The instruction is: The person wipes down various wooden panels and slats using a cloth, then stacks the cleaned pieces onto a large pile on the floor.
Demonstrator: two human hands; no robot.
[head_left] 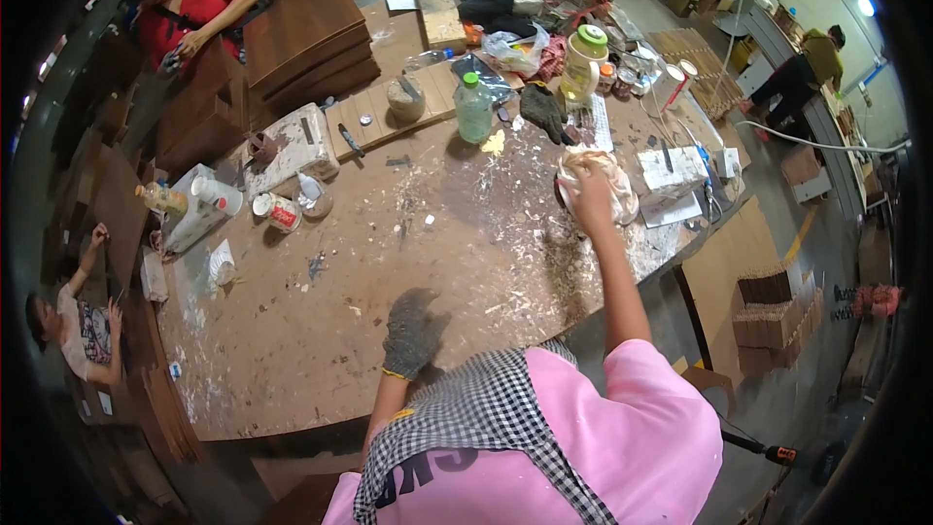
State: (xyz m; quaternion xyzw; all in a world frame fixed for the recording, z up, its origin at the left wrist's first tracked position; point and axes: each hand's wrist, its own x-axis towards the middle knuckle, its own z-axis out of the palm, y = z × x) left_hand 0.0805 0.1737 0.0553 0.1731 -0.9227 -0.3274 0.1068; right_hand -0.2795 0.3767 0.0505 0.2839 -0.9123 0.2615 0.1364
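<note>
My right hand (590,199) is bare and reaches to the right side of the worktable, its fingers closed on a crumpled pale cloth rag (622,196). My left hand (412,331), in a grey knit glove with a yellow cuff, is over the near edge of the table; its fingers look spread, slightly blurred, and hold nothing. Beyond the rag lies a dark work glove (542,112). A green-capped plastic bottle (473,109) and a large jug with a green lid (583,63) stand farther back.
White flecks and stains cover the worktable (389,243). Cups and small bottles cluster at left near a white cup (277,212). A white-stained block (673,170) stands right of the rag. Brown panels (306,24) are stacked behind, near a person in red (209,0).
</note>
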